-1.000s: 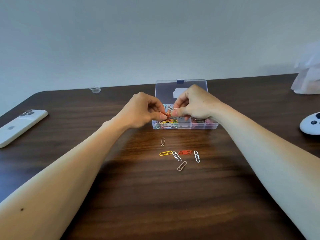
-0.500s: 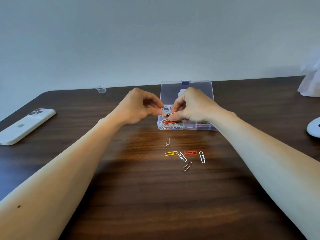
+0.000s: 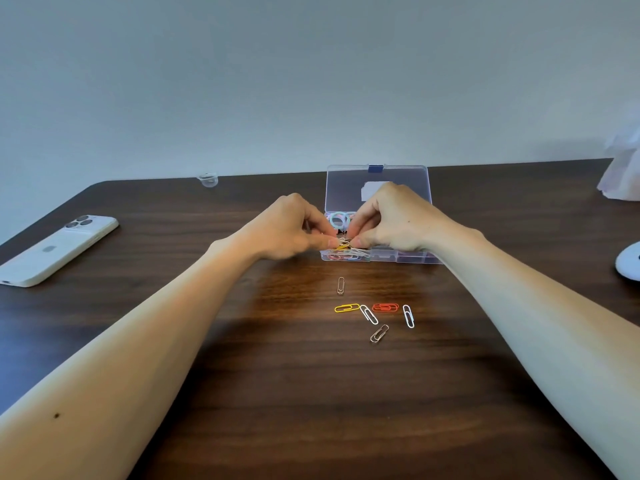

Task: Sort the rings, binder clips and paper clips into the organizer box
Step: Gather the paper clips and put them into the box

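A clear organizer box [image 3: 412,258] stands open at the middle of the dark wooden table, its lid [image 3: 346,188] raised behind. My left hand [image 3: 287,226] and my right hand [image 3: 391,216] meet over its front left compartment, both pinching a tangle of paper clips [image 3: 344,244] between thumb and fingers. Pale rings [image 3: 337,220] show in the compartment behind. Several loose paper clips lie on the table in front: a silver one [image 3: 341,285], a yellow one [image 3: 346,308], a red one [image 3: 385,307], white ones [image 3: 408,316]. My right hand hides the right compartments.
A white phone [image 3: 57,251] lies face down at the left. A small clear cap [image 3: 209,179] sits near the far edge. A white rounded object [image 3: 628,263] is at the right edge, and a white crumpled bag [image 3: 623,174] at the far right.
Both hands stay over the box's front left compartment. The pinch has come down from near the rings to the clip pile. The view shifted slightly left.
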### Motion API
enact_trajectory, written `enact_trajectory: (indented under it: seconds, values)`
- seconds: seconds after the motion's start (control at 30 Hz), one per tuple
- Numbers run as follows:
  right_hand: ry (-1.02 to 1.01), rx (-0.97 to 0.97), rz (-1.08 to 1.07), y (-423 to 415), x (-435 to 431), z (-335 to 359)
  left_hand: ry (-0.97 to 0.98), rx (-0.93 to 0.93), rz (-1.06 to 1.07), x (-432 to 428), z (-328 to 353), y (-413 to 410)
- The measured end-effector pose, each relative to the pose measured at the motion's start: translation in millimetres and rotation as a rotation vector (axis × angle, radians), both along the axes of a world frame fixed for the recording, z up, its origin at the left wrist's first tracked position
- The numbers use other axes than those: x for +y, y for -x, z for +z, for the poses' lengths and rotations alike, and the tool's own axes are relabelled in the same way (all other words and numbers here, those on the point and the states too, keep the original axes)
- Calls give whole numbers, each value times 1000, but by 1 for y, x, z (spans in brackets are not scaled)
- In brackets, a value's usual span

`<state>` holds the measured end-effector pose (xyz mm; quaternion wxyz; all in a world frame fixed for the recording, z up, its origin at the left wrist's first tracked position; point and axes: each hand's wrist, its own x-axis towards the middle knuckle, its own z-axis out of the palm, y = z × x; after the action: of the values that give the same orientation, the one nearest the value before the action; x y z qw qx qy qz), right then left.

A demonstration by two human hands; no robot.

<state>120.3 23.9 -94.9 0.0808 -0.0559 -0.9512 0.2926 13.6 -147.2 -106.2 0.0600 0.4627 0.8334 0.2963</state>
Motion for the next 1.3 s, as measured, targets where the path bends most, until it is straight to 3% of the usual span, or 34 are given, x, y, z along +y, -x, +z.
enact_trajectory:
  seconds: [0.3,0.4,0.57,0.87,1.3]
  values:
    - [30,30,18,-22,5,9,-79,15,-15,-6,13,-18]
    - [108,-97,99,-43,10,15,81,-58,-144,-11,20,-33]
    - [97,-322,221,-79,9,7,350,72,-185,-8,19,-50]
    - [-10,-206,163,-88,4,-9,390,46,-44,-2,7,-52]
    - [-54,-103,118,-82,-7,-20,314,-94,-73,-1,7,-58]
